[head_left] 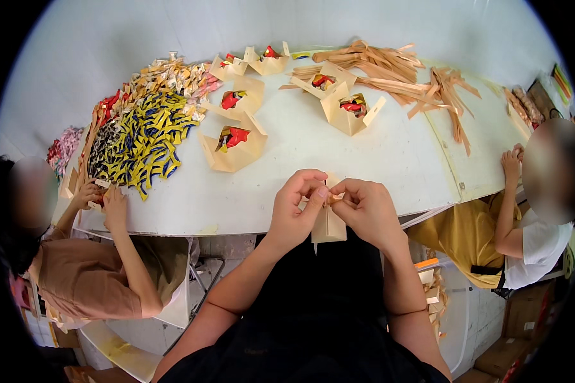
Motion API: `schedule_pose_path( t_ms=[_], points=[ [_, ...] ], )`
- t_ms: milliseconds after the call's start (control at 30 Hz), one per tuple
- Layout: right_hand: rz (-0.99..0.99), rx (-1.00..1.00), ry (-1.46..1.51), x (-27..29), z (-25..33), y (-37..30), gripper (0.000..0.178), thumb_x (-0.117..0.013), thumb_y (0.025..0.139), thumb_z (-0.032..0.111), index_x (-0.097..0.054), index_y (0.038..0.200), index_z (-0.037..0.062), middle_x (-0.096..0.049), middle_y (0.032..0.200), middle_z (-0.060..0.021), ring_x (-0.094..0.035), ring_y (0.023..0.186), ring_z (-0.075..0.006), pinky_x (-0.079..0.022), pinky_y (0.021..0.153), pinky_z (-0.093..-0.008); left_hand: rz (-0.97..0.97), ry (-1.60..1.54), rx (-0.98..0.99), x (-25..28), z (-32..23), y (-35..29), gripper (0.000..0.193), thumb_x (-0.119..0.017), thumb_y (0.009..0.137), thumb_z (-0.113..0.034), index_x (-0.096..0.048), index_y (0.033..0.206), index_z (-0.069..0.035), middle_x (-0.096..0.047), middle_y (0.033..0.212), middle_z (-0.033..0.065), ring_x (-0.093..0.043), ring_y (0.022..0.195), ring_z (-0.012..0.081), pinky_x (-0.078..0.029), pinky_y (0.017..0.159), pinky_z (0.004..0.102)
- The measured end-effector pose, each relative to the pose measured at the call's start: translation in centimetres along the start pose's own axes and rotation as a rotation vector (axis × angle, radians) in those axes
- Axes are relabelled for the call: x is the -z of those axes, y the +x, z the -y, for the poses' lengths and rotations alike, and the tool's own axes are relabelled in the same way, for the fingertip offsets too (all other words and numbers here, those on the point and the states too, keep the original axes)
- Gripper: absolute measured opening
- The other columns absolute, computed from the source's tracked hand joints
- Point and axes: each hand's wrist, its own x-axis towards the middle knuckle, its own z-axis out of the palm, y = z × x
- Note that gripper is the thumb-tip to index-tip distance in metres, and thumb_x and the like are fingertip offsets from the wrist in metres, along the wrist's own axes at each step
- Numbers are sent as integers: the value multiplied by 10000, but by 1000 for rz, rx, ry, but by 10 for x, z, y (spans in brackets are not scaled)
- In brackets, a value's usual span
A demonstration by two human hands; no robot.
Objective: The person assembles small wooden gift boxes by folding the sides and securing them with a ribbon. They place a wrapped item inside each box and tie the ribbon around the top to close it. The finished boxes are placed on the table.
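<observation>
A small cream cardboard box (329, 228) is between my two hands, just in front of the table's near edge. Its top flaps are drawn together. My left hand (297, 207) is closed at the box's upper left, thumb and forefinger pinching near its top. My right hand (368, 209) is closed too, its fingertips pinching at the top from the other side. A bit of something peach-coloured shows at those fingertips; the fingers hide most of it, so I cannot tell its kind. The box's pale front hangs below my fingers, over my dark clothing.
Several open cream boxes (239, 153) with wrapped sweets stand across the table (287, 147). A heap of yellow-and-blue wrapped sweets (153, 137) lies left, peach ribbons (377, 64) at back right. People work at left (115, 207) and right (511, 166). A bin (437, 300) stands below right.
</observation>
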Motion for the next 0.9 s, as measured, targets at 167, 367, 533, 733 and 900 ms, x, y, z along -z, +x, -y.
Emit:
schedule_pose_path(
  t_ms=[167,367,533,733,900],
  points=[
    [-240,175,116,-31,-25,1,169,-782,933,141,-748,997,-12,-663,770,-98,-614,687,-187,-516,663,-329,-166,-77,-2,-5,11,-6,179,-725,1033,-5,-721,1210,18,-760,1097,85,-706,898,104,-563,846,261],
    [-379,157,161,-53,-28,0,136,-813,921,97,-716,968,14,-676,898,-106,-670,762,-237,-548,669,-351,-198,-248,114,-5,11,-6,221,-753,1014,-6,-771,1232,25,-674,1398,138,-719,1040,149,-578,949,296],
    [-440,117,223,-67,-24,-1,151,-818,934,74,-706,1015,11,-681,893,-105,-664,755,-202,-553,668,-333,-35,-244,229,4,3,0,216,-723,1046,-47,-792,1238,23,-711,1333,123,-699,1093,169,-553,1006,322],
    [-442,153,238,-60,-30,2,152,-800,904,47,-748,1041,5,-737,922,-116,-668,734,-193,-559,667,-322,-49,-277,242,6,8,-4,192,-732,1045,-54,-802,1205,27,-762,1166,90,-682,1009,134,-547,917,282],
    [-421,162,187,-54,-32,3,154,-799,882,37,-764,1029,4,-749,934,-125,-670,726,-206,-564,668,-327,-115,-295,302,2,8,-3,169,-741,1054,-85,-807,1154,35,-774,980,36,-643,848,86,-527,809,255]
  ],
)
